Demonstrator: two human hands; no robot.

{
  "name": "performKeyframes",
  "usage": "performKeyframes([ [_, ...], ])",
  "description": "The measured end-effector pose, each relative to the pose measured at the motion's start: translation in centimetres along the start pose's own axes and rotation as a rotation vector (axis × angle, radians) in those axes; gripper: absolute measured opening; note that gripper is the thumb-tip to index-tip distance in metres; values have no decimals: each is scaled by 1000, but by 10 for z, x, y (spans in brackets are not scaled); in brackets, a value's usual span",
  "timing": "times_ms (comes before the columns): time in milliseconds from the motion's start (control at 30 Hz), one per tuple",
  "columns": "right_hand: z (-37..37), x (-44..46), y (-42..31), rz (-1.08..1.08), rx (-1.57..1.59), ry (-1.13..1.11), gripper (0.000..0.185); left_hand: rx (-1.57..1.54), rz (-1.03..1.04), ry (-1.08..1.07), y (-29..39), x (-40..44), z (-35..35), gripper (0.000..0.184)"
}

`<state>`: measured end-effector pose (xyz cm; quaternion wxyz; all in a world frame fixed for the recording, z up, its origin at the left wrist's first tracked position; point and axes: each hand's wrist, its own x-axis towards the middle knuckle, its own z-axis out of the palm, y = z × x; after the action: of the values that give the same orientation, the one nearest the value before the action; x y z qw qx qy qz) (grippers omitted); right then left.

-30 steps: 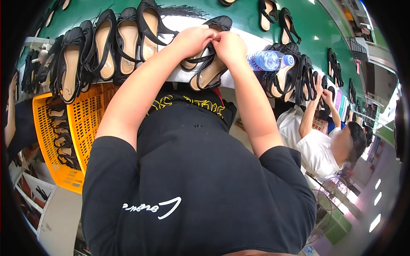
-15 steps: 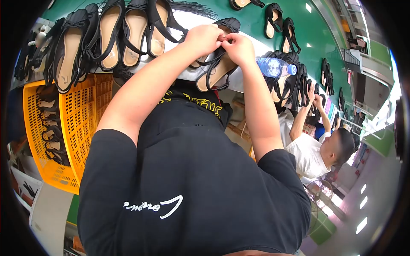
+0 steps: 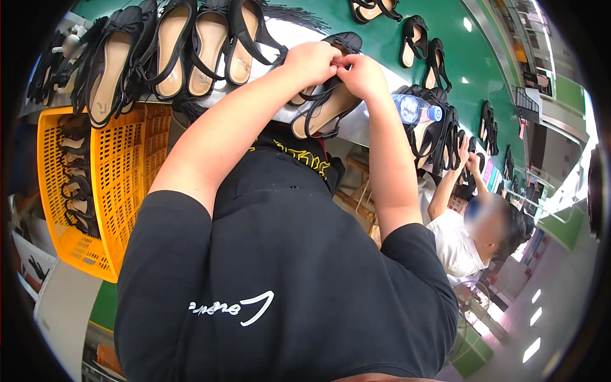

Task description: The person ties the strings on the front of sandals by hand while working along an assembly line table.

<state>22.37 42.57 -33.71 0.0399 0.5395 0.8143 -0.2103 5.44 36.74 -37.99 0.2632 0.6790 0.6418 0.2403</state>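
A black slingback flat (image 3: 330, 109) with a beige insole lies at the table's near edge, its toe pointing away from me. My left hand (image 3: 312, 63) and my right hand (image 3: 363, 77) meet over its front opening. Both hands are closed, with thumbs and fingertips pinched together at one spot. Whatever is between the fingertips is too small and too covered to make out. Part of another black shoe shows under my left wrist. Several black slingback flats (image 3: 175, 54) with thin straps and bows stand in a row to the left.
Yellow plastic crates (image 3: 118, 191) holding black shoes stand at the left below the table. A water bottle (image 3: 414, 109) lies by more shoes on the right. Black strips (image 3: 296, 18) lie on the green tabletop (image 3: 379, 48). A person in white (image 3: 455, 245) works further right, beside a fan.
My hands stay pinched together over the same shoe, with only a slight shift of the fingers. The whole view has moved a little. The co-worker's head has turned.
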Motion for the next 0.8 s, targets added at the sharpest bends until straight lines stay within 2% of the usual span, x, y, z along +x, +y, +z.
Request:
performKeyframes([
  [133,-6,1,2,-7,-10,-31,32,-57,-6,-78,-8,10,-4,22],
  [233,-14,-4,9,-55,100,-64,30,-46,16,-128,-11,12,-12,21],
  [300,-17,-1,16,-88,585,55,26,-80,62,-137,-17,15,-9,19],
  [367,-22,2,19,-80,579,55,27,-86,59,-126,-19,15,-4,18],
  [433,-22,2,10,-261,388,259,31,-69,75,-92,-19,15,-3,19],
  [500,-19,2,5,-294,343,275,31,-59,90,-94,-18,14,-4,20],
  [567,-15,3,1,-344,61,381,31,-57,84,-101,-18,13,-4,20],
  [600,-15,3,0,-374,77,383,31,-55,86,-102,-18,13,-4,20],
  [633,-16,1,1,-374,78,386,31,-66,87,-88,-18,11,-3,19],
  [700,-24,-9,-6,-254,-19,254,28,-76,87,-72,-18,9,-5,19],
  [800,-20,-10,-6,-183,6,305,23,-66,111,-35,-18,8,-4,18],
])
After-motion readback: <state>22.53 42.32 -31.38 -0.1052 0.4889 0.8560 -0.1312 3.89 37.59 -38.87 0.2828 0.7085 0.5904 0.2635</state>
